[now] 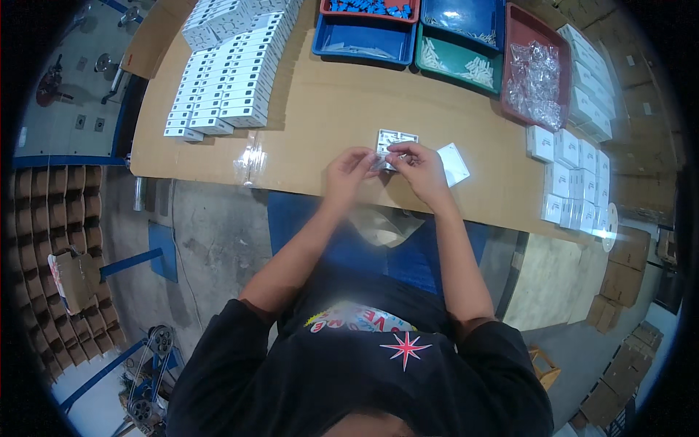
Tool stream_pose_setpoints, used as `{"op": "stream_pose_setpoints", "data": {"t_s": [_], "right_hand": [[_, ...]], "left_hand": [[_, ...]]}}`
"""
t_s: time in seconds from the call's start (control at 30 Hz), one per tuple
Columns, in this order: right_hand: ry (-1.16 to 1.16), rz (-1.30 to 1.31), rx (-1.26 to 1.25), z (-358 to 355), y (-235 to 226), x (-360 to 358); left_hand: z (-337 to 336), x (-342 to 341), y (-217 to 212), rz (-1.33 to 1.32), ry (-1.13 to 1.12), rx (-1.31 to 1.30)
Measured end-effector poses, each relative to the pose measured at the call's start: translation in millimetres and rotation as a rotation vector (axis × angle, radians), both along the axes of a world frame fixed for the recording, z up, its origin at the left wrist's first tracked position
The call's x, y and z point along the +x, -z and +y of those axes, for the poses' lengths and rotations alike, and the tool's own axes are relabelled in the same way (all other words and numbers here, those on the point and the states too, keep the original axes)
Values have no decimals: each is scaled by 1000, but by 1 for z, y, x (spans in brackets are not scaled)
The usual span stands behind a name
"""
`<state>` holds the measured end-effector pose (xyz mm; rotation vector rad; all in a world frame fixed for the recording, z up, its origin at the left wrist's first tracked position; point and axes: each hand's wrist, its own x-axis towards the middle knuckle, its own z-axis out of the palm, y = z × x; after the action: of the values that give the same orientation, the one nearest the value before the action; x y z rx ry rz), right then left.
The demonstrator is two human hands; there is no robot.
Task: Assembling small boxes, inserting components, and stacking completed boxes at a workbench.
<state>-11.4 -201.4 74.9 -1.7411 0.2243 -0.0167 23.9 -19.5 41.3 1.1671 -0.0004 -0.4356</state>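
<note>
My left hand (349, 172) and my right hand (422, 172) meet over the cardboard-covered table near its front edge. Between and behind them lies a small white open box (405, 137) with compartments and small pieces in it. The fingers of both hands are pinched close together over the box's near side. What they pinch is too small and too covered to make out; something shiny and clear shows by the left fingertips. Just right of my right hand, a flat white square piece (453, 164) rests on the table.
Stacked white boxes (231, 80) stand at the left. Along the back are a blue tray (320, 44), a green tray (451, 73) of white pieces and a red tray (507, 109) of clear packets. More white boxes (559, 178) line the right edge.
</note>
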Motion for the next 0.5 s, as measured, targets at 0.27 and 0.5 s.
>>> {"op": "stream_pose_setpoints", "data": {"t_s": [0.27,0.5], "right_hand": [[-58,26,-17,-2,-1,-1],[-119,58,15,-8,-1,-1]], "left_hand": [[1,-3,8,-148,21,66],[4,-4,6,-185,6,99]]}}
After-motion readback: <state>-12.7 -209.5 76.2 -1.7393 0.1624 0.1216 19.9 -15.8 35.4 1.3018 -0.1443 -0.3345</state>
